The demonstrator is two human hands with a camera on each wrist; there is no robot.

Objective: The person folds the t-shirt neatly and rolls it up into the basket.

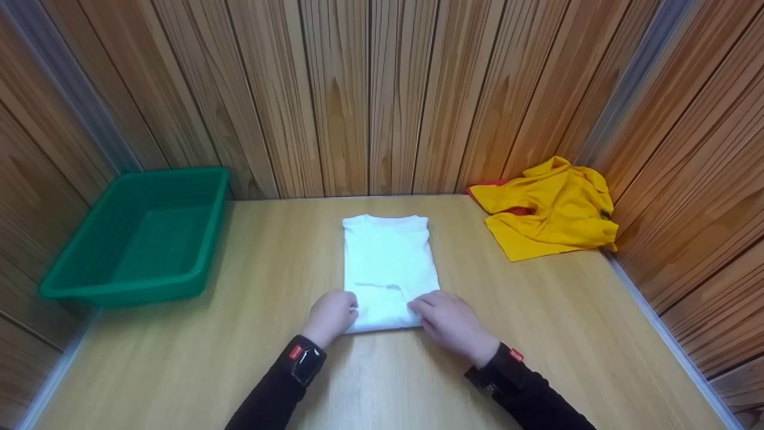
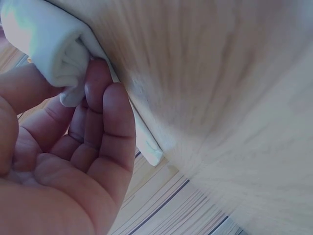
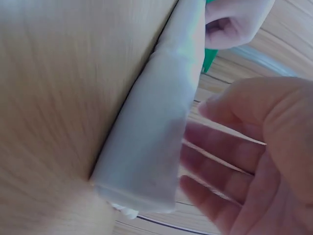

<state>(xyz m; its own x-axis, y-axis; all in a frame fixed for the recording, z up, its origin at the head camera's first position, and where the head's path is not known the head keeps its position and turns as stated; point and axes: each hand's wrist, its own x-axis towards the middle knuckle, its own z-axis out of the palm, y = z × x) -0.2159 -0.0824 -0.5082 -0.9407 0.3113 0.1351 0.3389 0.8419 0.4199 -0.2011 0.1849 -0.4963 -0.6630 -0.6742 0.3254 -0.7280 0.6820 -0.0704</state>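
Note:
A white T-shirt (image 1: 388, 257) lies folded into a narrow rectangle, collar toward the back wall and its near end turned up over itself. At the near left corner my left hand (image 1: 331, 315) pinches the fold. Its thumb and curled fingers (image 2: 117, 112) meet around the rolled cloth layers in the left wrist view. My right hand (image 1: 450, 319) is at the near right edge, its fingers (image 3: 220, 142) loosely extended and spread against the upper face of the folded shirt in the right wrist view.
To the left stands a green plastic basket (image 1: 209, 251) with nothing visible inside. A crumpled yellow cloth (image 1: 555, 209) with a red part beneath it lies at the back right. Wood-panelled walls (image 1: 370, 95) border the wooden table (image 1: 280, 251) behind and at both sides.

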